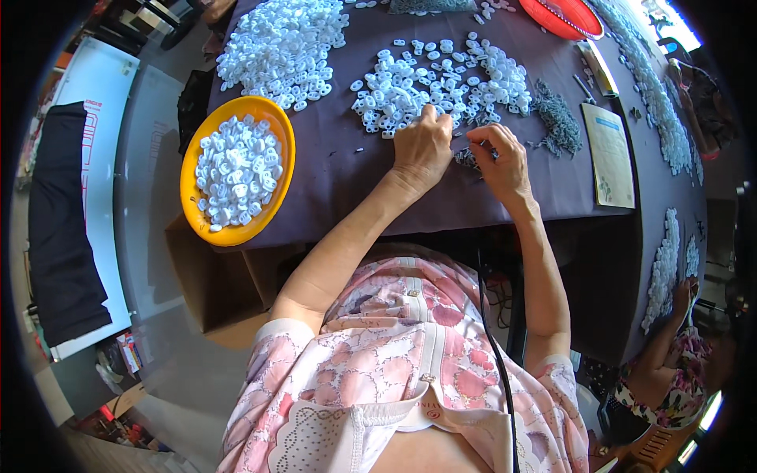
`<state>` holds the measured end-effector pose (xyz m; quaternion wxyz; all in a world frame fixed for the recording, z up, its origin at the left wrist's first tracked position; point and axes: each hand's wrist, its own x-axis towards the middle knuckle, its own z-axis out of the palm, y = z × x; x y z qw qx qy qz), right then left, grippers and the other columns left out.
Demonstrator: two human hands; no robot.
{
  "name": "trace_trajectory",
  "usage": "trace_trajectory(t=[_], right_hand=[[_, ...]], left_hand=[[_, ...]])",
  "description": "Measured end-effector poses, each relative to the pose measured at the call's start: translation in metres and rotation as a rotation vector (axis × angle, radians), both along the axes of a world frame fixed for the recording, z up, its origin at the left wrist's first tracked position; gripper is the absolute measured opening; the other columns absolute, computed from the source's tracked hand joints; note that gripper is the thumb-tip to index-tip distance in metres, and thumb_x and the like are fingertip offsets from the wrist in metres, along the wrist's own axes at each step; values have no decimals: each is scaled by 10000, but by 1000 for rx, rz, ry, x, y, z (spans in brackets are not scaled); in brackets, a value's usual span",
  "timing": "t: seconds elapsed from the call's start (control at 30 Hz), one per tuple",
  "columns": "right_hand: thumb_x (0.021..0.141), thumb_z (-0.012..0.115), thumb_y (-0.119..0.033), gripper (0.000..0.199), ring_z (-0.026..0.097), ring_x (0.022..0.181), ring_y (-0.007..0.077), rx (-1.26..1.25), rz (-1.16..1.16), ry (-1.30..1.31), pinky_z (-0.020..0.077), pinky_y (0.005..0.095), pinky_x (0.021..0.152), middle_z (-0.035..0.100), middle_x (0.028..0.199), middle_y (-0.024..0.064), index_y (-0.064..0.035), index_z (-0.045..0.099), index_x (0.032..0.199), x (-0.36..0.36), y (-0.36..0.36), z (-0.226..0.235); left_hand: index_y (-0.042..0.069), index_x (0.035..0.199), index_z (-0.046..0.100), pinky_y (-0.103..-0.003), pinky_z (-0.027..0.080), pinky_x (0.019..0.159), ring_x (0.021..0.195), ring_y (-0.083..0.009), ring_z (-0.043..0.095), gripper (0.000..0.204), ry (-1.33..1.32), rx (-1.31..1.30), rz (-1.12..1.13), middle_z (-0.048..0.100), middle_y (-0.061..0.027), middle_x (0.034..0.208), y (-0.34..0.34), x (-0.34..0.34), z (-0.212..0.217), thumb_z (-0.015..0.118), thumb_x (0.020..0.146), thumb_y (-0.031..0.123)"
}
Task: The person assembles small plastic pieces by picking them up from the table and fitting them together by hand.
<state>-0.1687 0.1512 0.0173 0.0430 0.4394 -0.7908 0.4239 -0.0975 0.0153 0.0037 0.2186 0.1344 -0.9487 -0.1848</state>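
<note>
My left hand (426,148) is closed, knuckles up, at the near edge of a loose heap of small white oval plastic pieces with holes (394,87). Its fingertips are hidden, so what they hold cannot be made out. Just right of it, my right hand (505,164) has its thumb and fingers curled together in a pinch. Anything between them is too small to name. Small dark grey parts (465,158) lie beside and under the right hand. A larger pile of thin grey parts (557,118) is to its right.
A yellow oval basin (289,169) full of white pieces stands at the table's left edge. Behind it is a big white heap (276,47). A red basin (552,17), a notebook (609,154) and more white rows (662,268) lie rightward. Another person (670,363) sits at lower right.
</note>
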Motion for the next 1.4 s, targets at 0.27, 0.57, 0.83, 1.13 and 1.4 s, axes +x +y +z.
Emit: trace_trajectory(t=[0.27, 0.57, 0.83, 1.13, 1.4], right_hand=[[730, 598, 37, 163, 600, 715, 165, -103, 18, -257, 477, 272, 650, 612, 793, 72, -22, 602, 882, 11, 3, 1], [741, 588, 44, 182, 605, 746, 136, -60, 76, -364, 480, 257, 675, 628, 815, 68, -16, 600, 912, 27, 1, 2], [737, 609, 38, 196, 594, 736, 108, -49, 34, -400, 478, 248, 685, 636, 790, 37, -14, 602, 925, 29, 0, -1], [726, 631, 10, 179, 590, 699, 144, -94, -74, -333, 473, 263, 657, 628, 769, 49, -47, 613, 894, 26, 6, -3], [746, 629, -23, 94, 549, 691, 206, -204, 116, -149, 443, 300, 610, 583, 840, 93, -2, 608, 835, 69, 0, 72]], left_hand=[[1, 870, 510, -223, 440, 364, 467, -110, 561, 71, -85, 1208, -163, 590, -69, 738, -5, 29, 19, 528, 859, 68], [-8, 943, 629, -195, 430, 405, 510, -59, 539, 135, -29, 1220, -198, 611, -27, 707, 6, 46, 12, 553, 837, 26], [13, 880, 625, -190, 403, 408, 500, -46, 517, 87, 65, 1014, -211, 602, -2, 673, 6, 47, 5, 552, 838, 38], [39, 800, 585, -187, 303, 363, 425, -31, 426, 87, 107, 1398, -113, 554, 0, 635, 9, 43, 1, 563, 854, 103], [27, 777, 592, -174, 316, 355, 401, -27, 433, 73, 66, 1570, -98, 562, -14, 613, -2, 55, 6, 568, 839, 57]])
